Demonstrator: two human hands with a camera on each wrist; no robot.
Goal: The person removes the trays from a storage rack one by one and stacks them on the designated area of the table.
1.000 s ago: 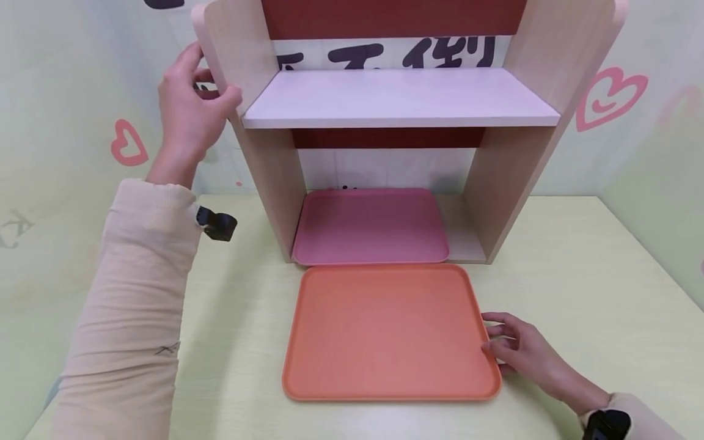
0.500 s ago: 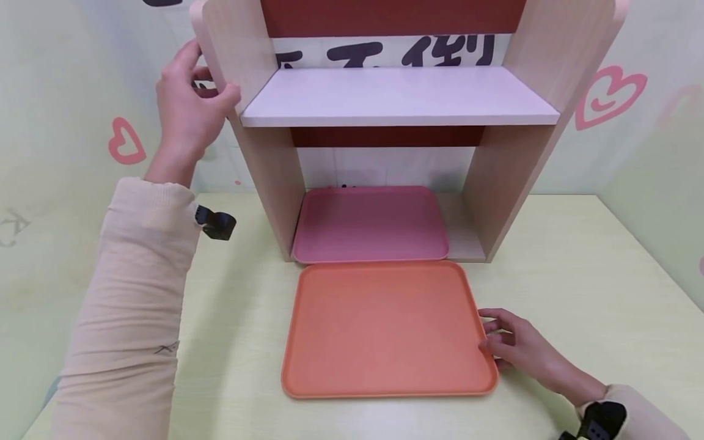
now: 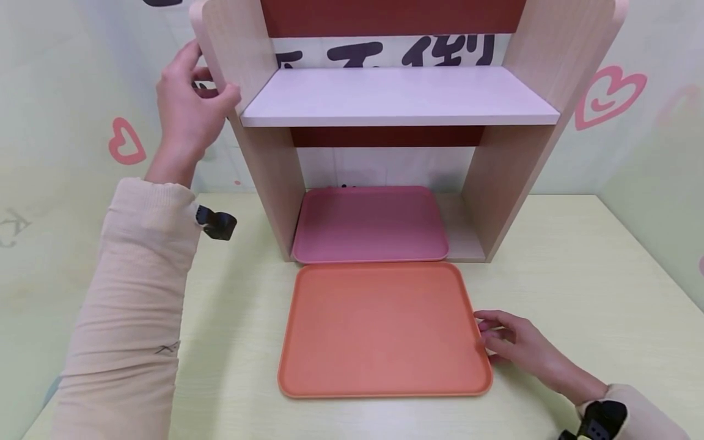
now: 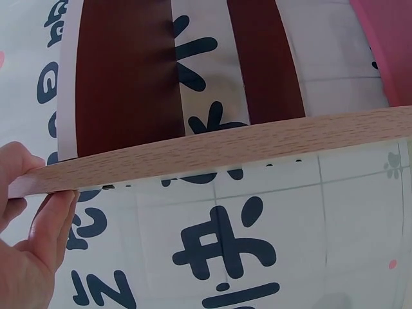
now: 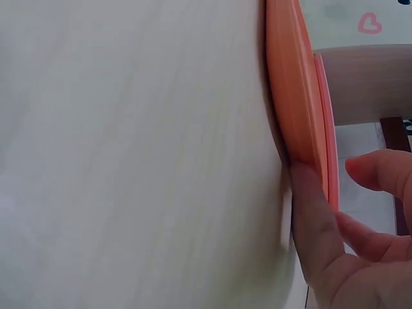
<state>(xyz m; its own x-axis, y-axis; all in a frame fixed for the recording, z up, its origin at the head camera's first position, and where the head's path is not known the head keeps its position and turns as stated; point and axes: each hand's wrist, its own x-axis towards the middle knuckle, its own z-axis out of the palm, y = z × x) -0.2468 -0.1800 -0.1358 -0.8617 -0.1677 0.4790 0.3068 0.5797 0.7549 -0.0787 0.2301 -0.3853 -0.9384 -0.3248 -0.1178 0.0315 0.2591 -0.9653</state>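
Head view's upper edge crops the shelf unit [image 3: 400,99] behind the orange tray [image 3: 385,330].

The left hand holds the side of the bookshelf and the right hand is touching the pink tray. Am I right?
Almost! The right hand is touching the orange tray, not the pink tray. The head view shows it. The left hand does hold the side of the bookshelf.
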